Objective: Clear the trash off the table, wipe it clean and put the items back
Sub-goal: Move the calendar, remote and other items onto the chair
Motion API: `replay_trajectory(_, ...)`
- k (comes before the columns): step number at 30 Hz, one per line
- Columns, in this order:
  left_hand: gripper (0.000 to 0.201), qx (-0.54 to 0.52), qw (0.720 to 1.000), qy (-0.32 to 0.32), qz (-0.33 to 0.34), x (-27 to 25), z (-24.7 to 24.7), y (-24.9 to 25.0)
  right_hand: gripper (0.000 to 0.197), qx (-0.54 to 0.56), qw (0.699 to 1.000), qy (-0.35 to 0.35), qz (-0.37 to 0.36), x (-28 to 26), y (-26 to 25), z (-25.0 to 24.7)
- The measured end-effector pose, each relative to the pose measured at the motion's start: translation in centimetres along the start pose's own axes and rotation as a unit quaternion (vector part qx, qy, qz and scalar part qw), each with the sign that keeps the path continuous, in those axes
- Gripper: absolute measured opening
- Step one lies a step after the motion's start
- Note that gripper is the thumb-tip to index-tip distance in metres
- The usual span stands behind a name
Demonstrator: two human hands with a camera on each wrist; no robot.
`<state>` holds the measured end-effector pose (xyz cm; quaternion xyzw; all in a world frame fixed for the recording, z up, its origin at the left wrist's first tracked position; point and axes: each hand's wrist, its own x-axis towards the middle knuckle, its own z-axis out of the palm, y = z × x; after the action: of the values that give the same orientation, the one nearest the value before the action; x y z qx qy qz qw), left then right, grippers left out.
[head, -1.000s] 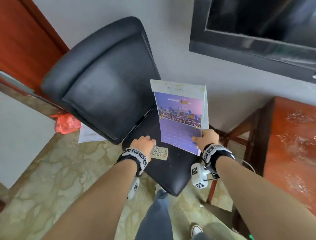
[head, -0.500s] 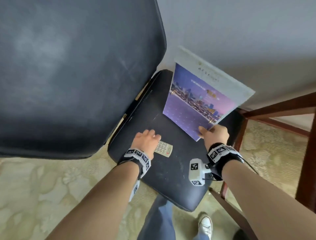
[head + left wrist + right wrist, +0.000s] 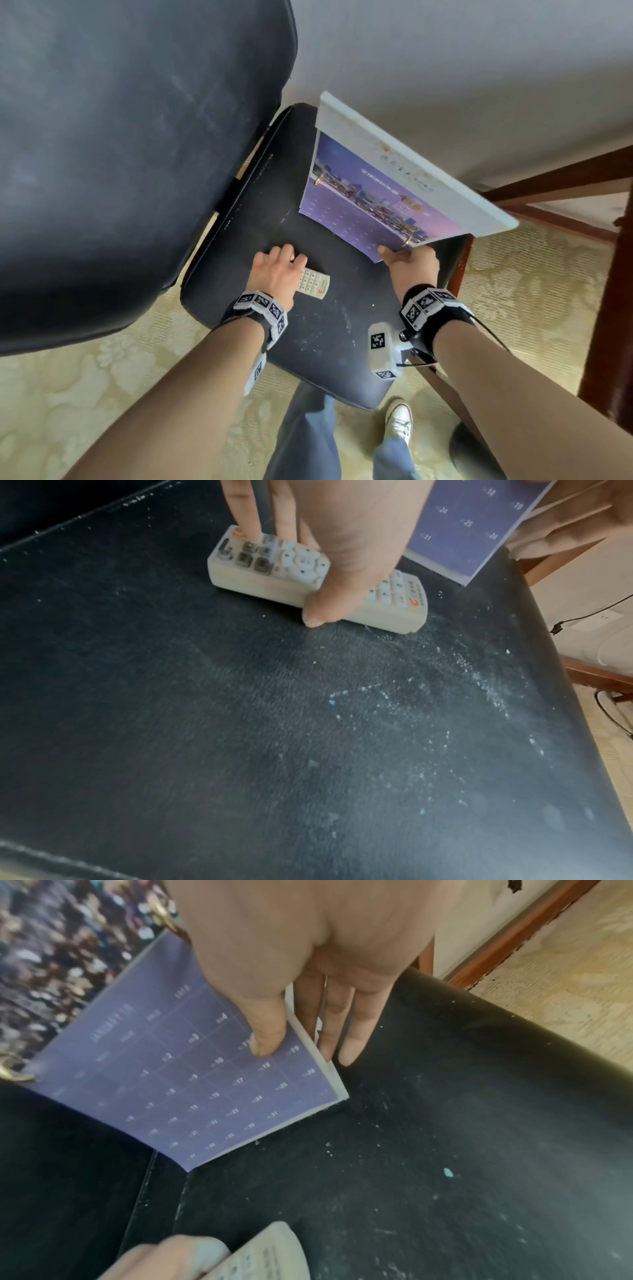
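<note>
- Left hand bent down over the one remote control, thumb clamped on its near long side, fingers on the button face and far edge; looks like a pick-up grip, though the remote appears to lie flat on the seat for now.
- Right hand pinching the lower corner of the one desk calendar: thumb on the purple date page, fingers straight behind the board. Held at the corner, probably so the whole stand tips and lifts in one piece.
- Calendar tilted, its lower edge at or just above the chair seat; cannot tell whether touching. Two gold binder rings visible on it.
- Both items parked on the black seat rather than on a counter, presumably set aside there to leave the wiping surface free. Judged step: gathering them for the return.
- Seat dusted with pale specks and smears near the remote, plus a couple of tiny bluish crumbs; may cling to the undersides and travel back with the items.
- Chair back looming at left; one shoe on the patterned carpet below; dark wooden furniture leg at right, counter top itself out of view.
- Count: two hands, two items, one each.
</note>
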<state>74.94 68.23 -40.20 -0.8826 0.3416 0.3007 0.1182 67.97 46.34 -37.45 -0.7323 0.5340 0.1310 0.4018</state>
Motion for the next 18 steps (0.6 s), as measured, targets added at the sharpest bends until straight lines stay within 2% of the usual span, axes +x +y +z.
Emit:
replay_trajectory(3,0.073,-0.003,1.0,0.004,-0.004,-0.3,0.0,0.3,0.023,0.0,1.0,-0.017,-0.013,-0.7,1.0,-0.1)
replay_trajectory(6,0.077,-0.004,1.0,0.012,-0.003,-1.0,-0.3,0.7,0.041,-0.009,0.999,-0.043,0.0,-1.9,2.2,-0.9)
replay_trajectory(8,0.075,0.005,1.0,0.019,0.009,-1.7,-1.1,1.4,0.044,-0.024,0.997,-0.072,0.024,-2.7,3.1,-1.7)
replay_trajectory(13,0.052,0.008,0.999,0.001,0.039,-4.3,-4.4,5.2,0.019,-0.062,0.991,-0.114,0.04,-5.4,5.5,-4.9)
replay_trajectory(18,0.034,-0.009,0.995,-0.05,0.083,-8.2,-10.3,11.4,0.024,-0.069,0.992,-0.108,0.015,-10.1,6.4,-12.2)
